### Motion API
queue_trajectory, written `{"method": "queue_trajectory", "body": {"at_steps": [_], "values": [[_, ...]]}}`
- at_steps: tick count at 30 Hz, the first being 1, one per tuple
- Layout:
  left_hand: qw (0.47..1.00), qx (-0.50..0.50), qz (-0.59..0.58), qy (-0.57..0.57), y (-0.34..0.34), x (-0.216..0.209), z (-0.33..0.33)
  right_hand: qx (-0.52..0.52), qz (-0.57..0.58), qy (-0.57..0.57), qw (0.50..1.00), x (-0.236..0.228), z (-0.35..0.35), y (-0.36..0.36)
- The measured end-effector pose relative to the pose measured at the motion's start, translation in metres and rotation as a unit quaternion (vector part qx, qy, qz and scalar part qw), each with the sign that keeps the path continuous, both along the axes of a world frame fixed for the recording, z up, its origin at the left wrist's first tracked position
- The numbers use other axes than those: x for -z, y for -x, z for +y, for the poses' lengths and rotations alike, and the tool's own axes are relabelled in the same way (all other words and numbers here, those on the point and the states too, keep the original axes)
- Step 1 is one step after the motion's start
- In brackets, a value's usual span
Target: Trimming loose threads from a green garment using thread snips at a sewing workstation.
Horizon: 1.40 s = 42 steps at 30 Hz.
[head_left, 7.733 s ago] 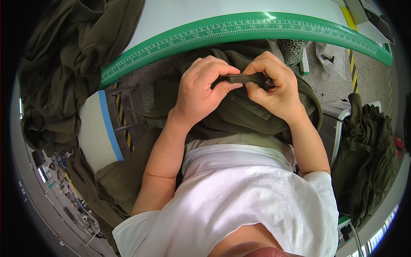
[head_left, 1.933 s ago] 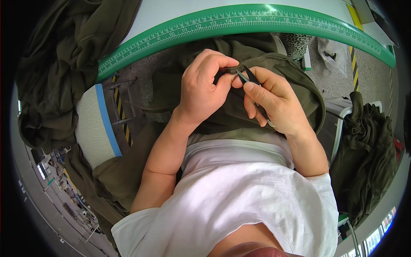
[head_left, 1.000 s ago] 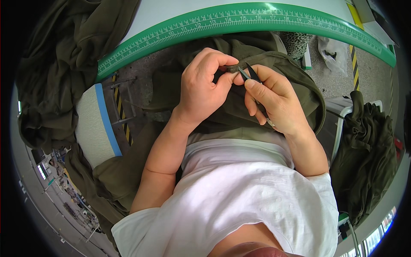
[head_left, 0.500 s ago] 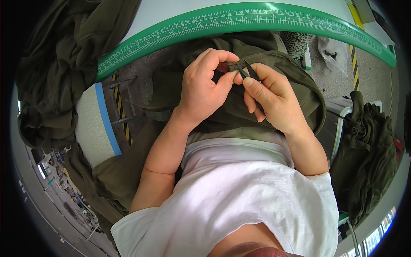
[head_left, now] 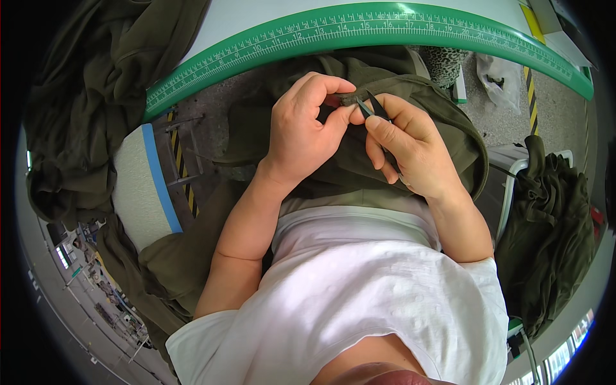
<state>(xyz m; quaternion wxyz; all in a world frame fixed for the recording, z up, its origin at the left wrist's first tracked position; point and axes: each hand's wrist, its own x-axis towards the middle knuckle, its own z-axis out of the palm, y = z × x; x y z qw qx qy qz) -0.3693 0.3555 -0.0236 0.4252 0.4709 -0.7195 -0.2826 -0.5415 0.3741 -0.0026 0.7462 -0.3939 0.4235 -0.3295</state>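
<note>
An olive-green garment (head_left: pixel 443 119) lies bunched over my lap, below the table edge. My left hand (head_left: pixel 301 131) pinches a small folded edge of it between thumb and fingers. Close against those fingertips, my right hand (head_left: pixel 414 144) grips a pair of dark thread snips (head_left: pixel 378 110). The snips' two pointed blades stand apart and point up and left at the pinched fabric. Right-hand fingers also touch the cloth beside the blades. Whether a thread lies between the blades is too small to tell.
A green table edge with ruler markings (head_left: pixel 359 33) curves across the front. More olive cloth hangs at the left (head_left: pixel 77 96) and over a rack at the right (head_left: pixel 545 237). A pale blue-edged panel (head_left: pixel 138 186) stands left. A plastic bag (head_left: pixel 504 83) lies on the floor.
Both hands keep almost the same place. The snips and the pinched fabric have shifted only very slightly; the hold of each hand is the same.
</note>
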Motion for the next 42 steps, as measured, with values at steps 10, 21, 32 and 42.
{"method": "queue_trajectory", "body": {"at_steps": [10,21,32,42], "values": [[1.0,-0.001,0.003,0.013,0.0,0.002,0.0,0.004,-0.001,-0.01,1.0,-0.003,-0.001,-0.002],[0.999,0.018,0.028,-0.041,-0.005,0.007,0.0,-0.037,0.026,0.03,0.999,0.0,-0.002,0.002],[0.987,0.013,0.158,-0.039,0.001,0.004,0.0,0.11,0.265,0.426,0.858,0.008,-0.028,0.015],[0.994,-0.003,0.069,-0.09,-0.004,0.005,0.002,0.102,0.296,0.633,0.708,0.027,-0.02,0.012]]}}
